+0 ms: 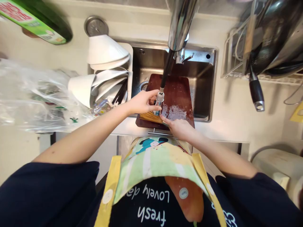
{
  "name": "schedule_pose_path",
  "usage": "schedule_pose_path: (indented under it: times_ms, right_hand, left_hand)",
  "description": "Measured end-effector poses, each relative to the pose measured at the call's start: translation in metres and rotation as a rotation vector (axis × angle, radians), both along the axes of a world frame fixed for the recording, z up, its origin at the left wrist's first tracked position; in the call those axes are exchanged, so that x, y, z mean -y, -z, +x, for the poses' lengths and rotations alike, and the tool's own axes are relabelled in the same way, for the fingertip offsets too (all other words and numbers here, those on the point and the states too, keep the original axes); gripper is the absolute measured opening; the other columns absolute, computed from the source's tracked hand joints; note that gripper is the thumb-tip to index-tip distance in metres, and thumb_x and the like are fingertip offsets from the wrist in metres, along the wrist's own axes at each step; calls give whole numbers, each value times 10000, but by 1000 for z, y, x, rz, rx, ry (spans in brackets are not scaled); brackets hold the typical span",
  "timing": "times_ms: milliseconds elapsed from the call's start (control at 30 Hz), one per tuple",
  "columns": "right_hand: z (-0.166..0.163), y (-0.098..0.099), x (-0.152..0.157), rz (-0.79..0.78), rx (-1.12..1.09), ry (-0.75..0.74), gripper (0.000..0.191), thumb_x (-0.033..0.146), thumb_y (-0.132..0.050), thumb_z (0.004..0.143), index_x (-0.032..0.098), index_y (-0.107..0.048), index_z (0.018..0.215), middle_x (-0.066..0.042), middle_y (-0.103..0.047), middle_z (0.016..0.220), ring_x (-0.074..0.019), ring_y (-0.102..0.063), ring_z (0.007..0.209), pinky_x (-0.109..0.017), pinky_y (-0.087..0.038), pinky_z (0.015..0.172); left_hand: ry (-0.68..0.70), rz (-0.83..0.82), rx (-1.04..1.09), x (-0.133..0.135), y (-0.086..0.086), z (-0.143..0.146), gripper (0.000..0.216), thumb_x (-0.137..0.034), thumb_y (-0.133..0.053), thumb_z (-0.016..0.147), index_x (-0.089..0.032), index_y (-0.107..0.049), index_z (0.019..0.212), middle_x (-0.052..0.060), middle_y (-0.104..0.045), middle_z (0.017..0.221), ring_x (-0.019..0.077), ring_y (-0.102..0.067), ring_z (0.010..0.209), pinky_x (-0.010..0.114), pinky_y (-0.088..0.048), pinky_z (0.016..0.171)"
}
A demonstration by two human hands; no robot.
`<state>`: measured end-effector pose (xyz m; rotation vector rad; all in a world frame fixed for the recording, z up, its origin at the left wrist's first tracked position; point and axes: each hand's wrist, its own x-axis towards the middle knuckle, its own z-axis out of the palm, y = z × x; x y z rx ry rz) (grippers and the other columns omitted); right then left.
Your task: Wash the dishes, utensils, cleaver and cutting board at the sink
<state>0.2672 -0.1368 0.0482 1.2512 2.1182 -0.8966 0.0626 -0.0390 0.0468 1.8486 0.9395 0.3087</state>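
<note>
My left hand point(143, 102) is closed around the silver spray head point(160, 98) of the pull-down tap, which hangs on a black hose point(167, 68). It points down over a dark reddish-brown cutting board point(182, 90), wet in the middle and resting over the sink. Below the spray head lies a bundle of thin tan strands point(149, 117), perhaps a brush's bristles. At the bundle's right end, my right hand point(181, 128) is closed, its index finger stretched along it. What sits under the curled fingers is mostly hidden.
Around the board is a steel sink point(205, 94). White bowls point(106, 52) and dark chopsticks point(120, 91) stand in a rack at its left, beside clear plastic bags point(40, 94). A green bottle point(38, 20) lies upper left. Right, a wire rack point(230, 56) holds black pans point(272, 37).
</note>
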Motion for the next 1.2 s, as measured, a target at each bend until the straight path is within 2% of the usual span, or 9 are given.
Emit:
schedule_pose_path:
  times_ms: [67, 167, 300, 500, 700, 800, 967, 1100, 1200]
  right_hand:
    - [0, 5, -8, 11, 57, 27, 746, 175, -398, 911, 288, 6, 1529, -139, -706, 1030, -242, -685, 862, -313, -478, 748]
    - [13, -5, -3, 0, 108, 9, 745, 174, -391, 910, 273, 9, 1531, -138, -711, 976, -251, -694, 824, -319, -485, 727]
    - [5, -19, 6, -78, -7, -94, 740, 164, -401, 906, 286, -23, 1532, -113, -720, 919, -231, -698, 774, -309, -489, 712]
    - [-17, 9, -26, -1, 42, -41, 726, 153, -349, 929, 294, 41, 1526, -155, -689, 1085, -256, -683, 922, -349, -490, 789]
    - [-12, 3, -11, -82, -33, -91, 751, 166, -390, 910, 292, 20, 1526, -133, -713, 955, -247, -697, 827, -320, -502, 726]
    - [-23, 21, -27, -85, -94, -54, 731, 148, -365, 910, 312, -8, 1526, -140, -705, 1012, -256, -697, 885, -327, -509, 737]
    - [3, 56, -69, 23, 143, 243, 768, 157, -421, 882, 233, -23, 1534, -186, -672, 1097, -306, -676, 975, -372, -521, 774]
    - [-1, 57, -62, -66, 14, 156, 784, 129, -414, 871, 251, -11, 1532, -177, -677, 1080, -286, -684, 950, -378, -528, 780]
    - [-22, 69, -82, -30, -72, 174, 723, 110, -375, 892, 254, -68, 1530, -170, -673, 1098, -273, -674, 994, -375, -527, 815]
  left_hand:
    - [22, 15, -44, -4, -2, -7, 351, -419, -751, 647, -199, -582, 862, -60, -527, 581, 135, -526, 596, 248, -413, 623]
    - [39, 31, -85, -10, -2, -16, 330, -423, -736, 657, -203, -562, 830, -78, -486, 553, 116, -486, 554, 237, -395, 610]
    - [43, 18, -75, -15, -2, -20, 327, -427, -743, 642, -209, -551, 792, -85, -458, 530, 116, -483, 539, 243, -401, 627]
    - [69, 32, -102, -22, -4, -20, 295, -388, -737, 642, -213, -562, 803, -64, -502, 570, 142, -524, 587, 259, -404, 669]
    - [66, 102, -201, -32, -6, -27, 283, -408, -709, 682, -211, -543, 797, -61, -467, 558, 121, -458, 530, 237, -351, 605]
    - [102, 138, -295, -38, -5, -25, 296, -441, -663, 729, -199, -551, 856, -51, -502, 594, 120, -459, 543, 230, -334, 598]
    - [129, 236, -395, -52, -2, -25, 308, -456, -610, 777, -185, -572, 919, -26, -562, 632, 124, -487, 549, 222, -322, 573]
    - [102, 301, -417, -68, 3, -30, 340, -457, -568, 806, -193, -601, 1017, 8, -641, 729, 161, -584, 641, 235, -381, 623]
    - [70, 311, -395, -81, 10, -32, 358, -467, -570, 801, -208, -619, 1044, 30, -685, 826, 200, -640, 764, 260, -436, 698]
